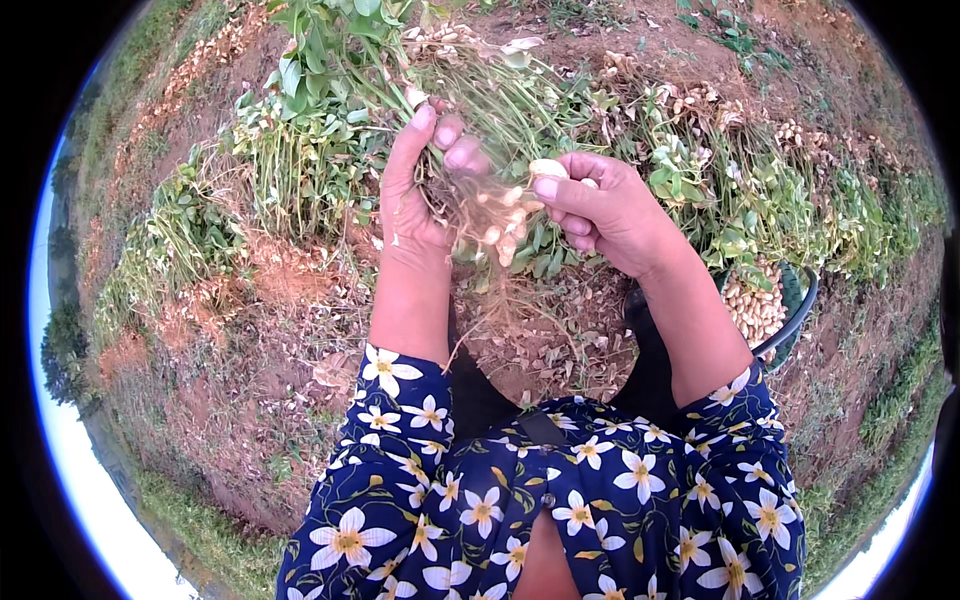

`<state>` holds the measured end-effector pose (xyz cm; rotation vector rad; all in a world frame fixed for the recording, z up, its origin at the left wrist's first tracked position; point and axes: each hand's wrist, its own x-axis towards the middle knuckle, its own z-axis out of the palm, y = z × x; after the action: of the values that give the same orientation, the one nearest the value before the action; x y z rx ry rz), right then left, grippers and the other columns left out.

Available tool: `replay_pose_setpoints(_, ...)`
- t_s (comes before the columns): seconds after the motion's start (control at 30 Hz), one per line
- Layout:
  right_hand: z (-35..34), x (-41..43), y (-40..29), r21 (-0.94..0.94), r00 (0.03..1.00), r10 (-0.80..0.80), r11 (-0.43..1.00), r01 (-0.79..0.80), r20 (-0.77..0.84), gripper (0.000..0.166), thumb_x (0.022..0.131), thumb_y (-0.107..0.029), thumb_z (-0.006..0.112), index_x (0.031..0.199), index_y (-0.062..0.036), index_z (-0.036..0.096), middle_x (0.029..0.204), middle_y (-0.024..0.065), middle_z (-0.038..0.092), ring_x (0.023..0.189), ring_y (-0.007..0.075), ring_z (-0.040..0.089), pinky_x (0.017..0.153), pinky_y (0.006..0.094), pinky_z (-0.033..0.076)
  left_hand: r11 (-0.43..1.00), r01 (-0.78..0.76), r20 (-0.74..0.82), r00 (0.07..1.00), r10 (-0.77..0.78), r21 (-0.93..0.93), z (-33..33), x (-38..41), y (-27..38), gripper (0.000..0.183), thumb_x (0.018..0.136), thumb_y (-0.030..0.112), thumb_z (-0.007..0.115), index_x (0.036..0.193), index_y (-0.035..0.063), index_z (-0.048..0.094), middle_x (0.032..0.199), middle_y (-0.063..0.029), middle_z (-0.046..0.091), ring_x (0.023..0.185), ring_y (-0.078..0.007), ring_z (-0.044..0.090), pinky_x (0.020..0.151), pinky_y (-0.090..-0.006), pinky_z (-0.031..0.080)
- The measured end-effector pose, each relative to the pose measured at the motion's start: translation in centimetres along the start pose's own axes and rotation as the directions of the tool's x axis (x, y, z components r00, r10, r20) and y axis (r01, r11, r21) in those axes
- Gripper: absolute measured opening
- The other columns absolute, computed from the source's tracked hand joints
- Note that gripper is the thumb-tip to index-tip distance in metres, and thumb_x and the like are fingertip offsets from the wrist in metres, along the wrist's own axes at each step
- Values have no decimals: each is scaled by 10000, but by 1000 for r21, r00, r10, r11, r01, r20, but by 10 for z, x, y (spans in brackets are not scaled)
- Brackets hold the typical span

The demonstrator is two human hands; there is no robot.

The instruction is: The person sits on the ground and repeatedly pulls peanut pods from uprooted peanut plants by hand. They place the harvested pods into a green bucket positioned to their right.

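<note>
My left hand [427,172] grips a pulled-up peanut plant [367,67] around its lower stems. Its leafy top points away from me, and its thin roots hang toward me. Pale peanut pods [506,225] cluster on those roots, slightly blurred, between my two hands. In my right hand [596,202], a peanut pod [548,169] is pinched between thumb and forefinger, and part of another pale pod shows behind the thumb. Whether the pinched pod is still attached to the plant cannot be told.
A basket [787,341] with a dark curved handle stands beyond my right forearm, holding many picked peanuts [752,306]. Uprooted peanut plants [300,165] lie in a row across the ground ahead. Dry leaves and bare soil [525,360] show between my legs.
</note>
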<state>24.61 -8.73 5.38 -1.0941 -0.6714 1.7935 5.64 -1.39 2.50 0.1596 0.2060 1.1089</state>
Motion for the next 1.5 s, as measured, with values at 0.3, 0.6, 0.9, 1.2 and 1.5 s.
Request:
replay_pose_setpoints(0.3,-22,-8,-7,-102,993,-60,994,49,-101,180,883,-141,637,1051,-79,640,898,36,662,707,75,626,562,196,532,993,-92,-95,992,86,-67,-11,2,22,104,896,130,620,932,42,578,753,-10,522,646,-136,498,617,-312,455)
replay_pose_setpoints(0.6,10,6,15,-339,988,151,932,-127,44,337,820,-353,739,916,-50,628,650,-26,522,541,47,467,423,197,340,998,-67,-94,993,69,19,-2,6,-3,134,905,126,610,982,20,583,745,-19,511,646,-137,501,618,-311,452)
replay_pose_setpoints(0.9,4,10,21,51,998,-33,998,30,52,280,809,-145,737,1005,-48,563,762,-9,588,572,44,474,480,181,358,1000,-17,-65,998,17,0,-5,12,-11,167,921,143,600,1015,11,561,766,-27,500,665,-137,490,632,-315,448)
replay_pose_setpoints(1.2,-36,8,17,-261,832,-490,865,428,-260,181,830,-122,650,956,6,625,769,26,622,677,68,537,613,228,451,984,3,-70,997,9,177,4,33,-60,129,922,118,590,1001,27,541,760,-22,487,668,-126,471,614,-281,439)
replay_pose_setpoints(1.5,-243,-152,-73,-209,227,-472,703,679,-852,107,872,-42,622,796,-28,548,722,16,527,575,63,480,466,187,405,967,29,-72,997,-11,252,5,27,-63,107,925,93,579,1005,37,533,769,-15,468,656,-120,446,601,-265,411)
